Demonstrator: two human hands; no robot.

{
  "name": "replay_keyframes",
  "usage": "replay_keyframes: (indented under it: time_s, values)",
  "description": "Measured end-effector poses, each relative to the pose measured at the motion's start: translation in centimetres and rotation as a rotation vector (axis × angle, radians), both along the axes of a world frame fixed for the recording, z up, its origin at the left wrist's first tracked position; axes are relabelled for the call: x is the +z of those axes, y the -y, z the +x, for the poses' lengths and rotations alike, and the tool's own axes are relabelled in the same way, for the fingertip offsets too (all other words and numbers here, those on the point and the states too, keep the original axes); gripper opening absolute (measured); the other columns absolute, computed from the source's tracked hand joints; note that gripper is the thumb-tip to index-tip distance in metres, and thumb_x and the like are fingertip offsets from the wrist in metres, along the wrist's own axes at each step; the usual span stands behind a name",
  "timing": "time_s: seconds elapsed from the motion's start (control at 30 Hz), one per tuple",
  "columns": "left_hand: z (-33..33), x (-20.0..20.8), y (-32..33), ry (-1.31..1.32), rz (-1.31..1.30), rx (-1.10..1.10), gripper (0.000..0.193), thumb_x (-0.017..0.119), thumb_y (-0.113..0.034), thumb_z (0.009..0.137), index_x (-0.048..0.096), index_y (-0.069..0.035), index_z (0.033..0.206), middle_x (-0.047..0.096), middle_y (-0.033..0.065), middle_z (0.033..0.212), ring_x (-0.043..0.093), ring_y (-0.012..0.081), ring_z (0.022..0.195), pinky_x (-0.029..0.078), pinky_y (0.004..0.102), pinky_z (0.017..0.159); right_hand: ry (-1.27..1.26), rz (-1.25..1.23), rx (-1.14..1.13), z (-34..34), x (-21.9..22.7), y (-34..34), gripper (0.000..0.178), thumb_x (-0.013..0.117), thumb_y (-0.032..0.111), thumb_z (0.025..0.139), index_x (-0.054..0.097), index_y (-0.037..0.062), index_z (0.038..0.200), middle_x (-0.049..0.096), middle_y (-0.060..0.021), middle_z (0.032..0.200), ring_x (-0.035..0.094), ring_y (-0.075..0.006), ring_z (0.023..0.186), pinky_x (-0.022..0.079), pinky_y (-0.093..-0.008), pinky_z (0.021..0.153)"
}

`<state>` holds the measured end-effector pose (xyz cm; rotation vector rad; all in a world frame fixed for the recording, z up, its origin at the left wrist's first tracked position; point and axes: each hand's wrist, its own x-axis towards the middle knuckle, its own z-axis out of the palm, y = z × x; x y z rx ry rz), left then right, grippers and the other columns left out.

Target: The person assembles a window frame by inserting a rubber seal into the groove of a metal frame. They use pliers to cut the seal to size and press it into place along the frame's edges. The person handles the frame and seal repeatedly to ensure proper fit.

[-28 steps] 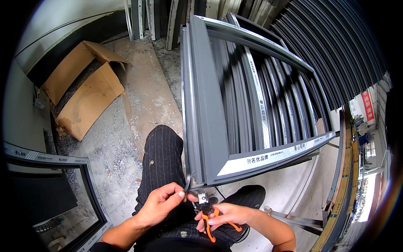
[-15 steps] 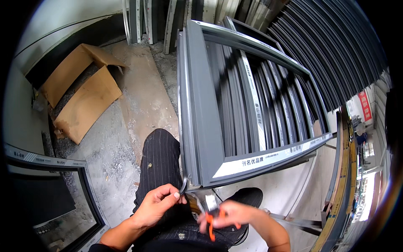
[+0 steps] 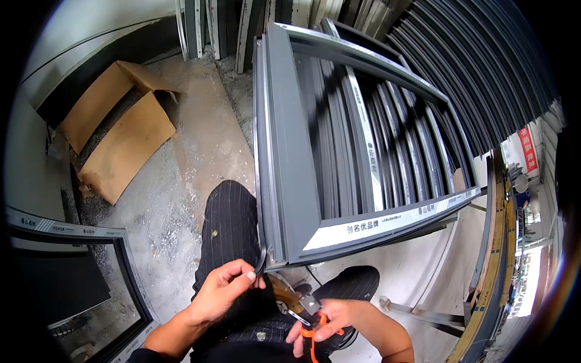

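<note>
A grey metal window frame stands tilted in front of me, white printed film along its edges. At its lower left corner my left hand pinches a thin black rubber strip, which runs up against the frame's side. My right hand grips an orange-handled cutter below that corner. The cutter's wide silver jaw and narrow blade stand apart, pointing up and left, away from the strip. Some right-hand fingers are partly hidden behind the handles.
An open cardboard box lies on the dusty floor at left. Another glass-like framed panel stands at lower left. Dark metal profiles are stacked at far right, with yellowish beams below. My knees are under the frame.
The cutter in my right hand has shifted slightly down and right, and its jaws now show apart where they were blurred. My left hand keeps its pinch on the rubber strip.
</note>
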<state>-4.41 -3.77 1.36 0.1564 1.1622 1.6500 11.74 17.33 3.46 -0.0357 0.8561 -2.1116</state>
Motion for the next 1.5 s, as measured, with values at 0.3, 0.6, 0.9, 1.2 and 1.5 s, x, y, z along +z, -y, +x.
replay_keyframes:
  time_s: [0.3, 0.6, 0.9, 1.2, 1.5]
  values:
    - [-0.1, 0.1, 0.3, 0.027, -0.017, 0.014, 0.013, 0.052, -0.013, 0.097, 0.059, -0.003, 0.091, 0.065, 0.0067, 0.093, 0.055, 0.0108, 0.088, 0.042, 0.0255, 0.084, 0.283, -0.106, -0.115, -1.0, -0.9, -0.3, 0.046, 0.062, 0.021, 0.089, 0.051, -0.0094, 0.121, 0.064, -0.0263, 0.108, 0.062, -0.0358, 0.104, 0.046, -0.0447, 0.095]
    - [0.1, 0.1, 0.0, 0.087, 0.002, 0.041, 0.013, 0.052, -0.014, 0.097, 0.059, -0.003, 0.093, 0.067, 0.007, 0.098, 0.053, 0.0094, 0.087, 0.043, 0.0266, 0.085, 0.329, -0.06, -0.112, -1.6, -1.3, 0.2, 0.038, 0.057, 0.017, 0.094, 0.05, -0.0064, 0.123, 0.064, -0.0206, 0.108, 0.063, -0.0297, 0.104, 0.053, -0.0376, 0.088]
    - [-0.5, 0.0, 0.1, 0.073, 0.017, -0.038, 0.014, 0.05, -0.014, 0.099, 0.056, -0.003, 0.091, 0.067, 0.0076, 0.099, 0.051, 0.009, 0.086, 0.042, 0.0252, 0.083, 0.383, 0.014, -0.071, -1.7, -1.6, 0.6, 0.04, 0.059, 0.018, 0.094, 0.048, -0.0058, 0.124, 0.063, -0.0194, 0.108, 0.063, -0.0272, 0.104, 0.054, -0.036, 0.087]
    - [-0.2, 0.1, 0.0, 0.057, -0.001, -0.005, 0.015, 0.049, -0.015, 0.099, 0.055, -0.004, 0.09, 0.064, 0.0064, 0.099, 0.048, 0.0088, 0.086, 0.04, 0.0249, 0.085, 0.403, 0.106, -0.117, -1.8, -1.6, 0.6, 0.037, 0.055, 0.017, 0.095, 0.049, -0.0059, 0.123, 0.062, -0.0227, 0.111, 0.062, -0.0323, 0.106, 0.052, -0.0393, 0.09]
    - [1.6, -0.8, -0.1, -0.091, -0.046, 0.102, 0.015, 0.051, -0.017, 0.098, 0.059, -0.005, 0.095, 0.057, 0.0006, 0.092, 0.047, 0.0081, 0.09, 0.037, 0.025, 0.087, 0.404, 0.161, -0.138, -1.9, -1.0, 0.7, 0.039, 0.056, 0.021, 0.096, 0.047, -0.0038, 0.125, 0.061, -0.0194, 0.114, 0.061, -0.0272, 0.109, 0.053, -0.0364, 0.091]
